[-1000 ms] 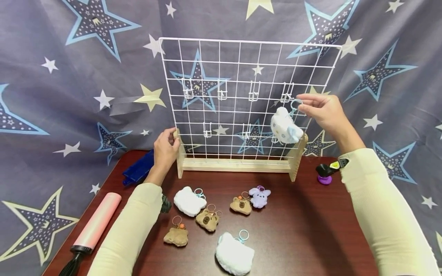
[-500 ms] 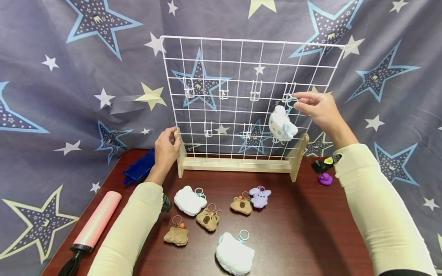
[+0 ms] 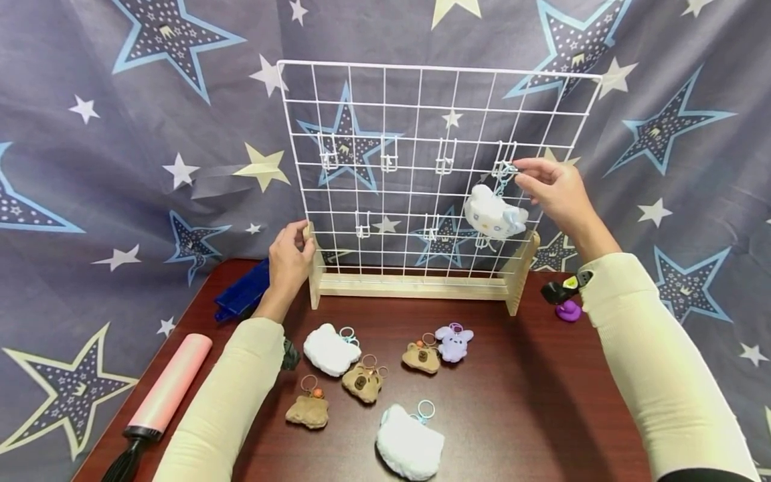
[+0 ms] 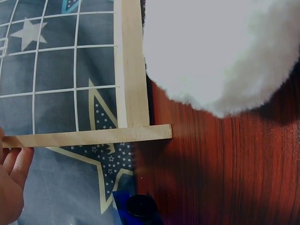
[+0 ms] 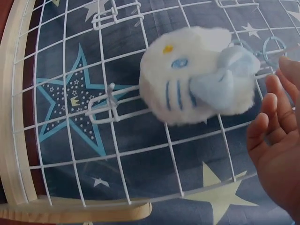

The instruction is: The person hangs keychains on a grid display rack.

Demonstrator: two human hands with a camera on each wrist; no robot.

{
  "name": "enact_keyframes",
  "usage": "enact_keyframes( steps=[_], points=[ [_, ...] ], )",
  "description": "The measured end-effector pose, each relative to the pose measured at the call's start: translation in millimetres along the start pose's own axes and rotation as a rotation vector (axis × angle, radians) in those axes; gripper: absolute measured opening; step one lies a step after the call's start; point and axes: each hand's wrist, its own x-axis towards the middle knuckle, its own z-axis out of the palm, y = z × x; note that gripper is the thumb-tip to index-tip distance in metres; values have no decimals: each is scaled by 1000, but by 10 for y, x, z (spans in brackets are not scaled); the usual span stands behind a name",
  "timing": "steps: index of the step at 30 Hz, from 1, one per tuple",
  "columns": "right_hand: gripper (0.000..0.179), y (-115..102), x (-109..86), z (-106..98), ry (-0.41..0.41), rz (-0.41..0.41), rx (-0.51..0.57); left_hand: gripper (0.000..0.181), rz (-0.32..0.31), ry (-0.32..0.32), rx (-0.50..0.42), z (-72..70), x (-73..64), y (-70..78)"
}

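My right hand (image 3: 557, 191) pinches the light-blue ring (image 5: 274, 50) of a white plush cat keychain (image 3: 495, 213) right at the rightmost upper hook (image 3: 503, 163) of a white wire grid rack (image 3: 415, 286). The plush hangs below the fingertips, its blue bow (image 5: 218, 86) and yellow nose showing in the right wrist view. At the rack's left side, my left hand (image 3: 290, 258) holds the top of the wooden end piece (image 4: 93, 137). Two white plush keychains, one rear (image 3: 331, 350) and one front (image 3: 409, 443), lie on the table.
Brown plush keychains lie at the left (image 3: 308, 412), middle (image 3: 363, 383) and right (image 3: 420, 358), beside a purple bunny keychain (image 3: 454, 344). A pink pump (image 3: 171, 385) and blue object (image 3: 243, 291) sit left. A purple duck (image 3: 568, 310) stands right. Several hooks, including one lower hook (image 3: 363, 225), hang on the grid.
My right hand has moved slightly left and up, bringing the ring to the upper hook. The plush has swung to show its face. My left hand stays on the rack.
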Motion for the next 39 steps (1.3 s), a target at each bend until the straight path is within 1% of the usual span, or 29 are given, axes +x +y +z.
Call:
enact_keyframes(
  steps=[3,5,11,15,20,23,30,34,39],
  points=[
    [24,49,-44,-51,23,20,-68,35,-2,-4,2,4,4,9],
    [25,97,-84,-89,30,31,-88,36,1,-7,2,8,6,12],
    [23,269,-240,-177,14,63,-82,35,0,-4,0,10,6,13],
    [23,391,-373,-205,5,61,-99,35,2,-8,1,8,-4,13],
    [23,559,-533,-213,-15,58,-48,36,7,-9,0,6,-10,11],
    [19,648,-605,-199,-28,70,-34,36,7,-3,0,2,-9,13],
    [14,820,-731,-116,-44,120,-63,36,-5,-4,2,-7,-13,19],
    [17,967,-793,-58,-83,155,-88,36,1,1,4,-6,-10,21],
    [19,1115,-878,49,-126,174,-104,36,9,2,2,-5,2,24]
  ],
)
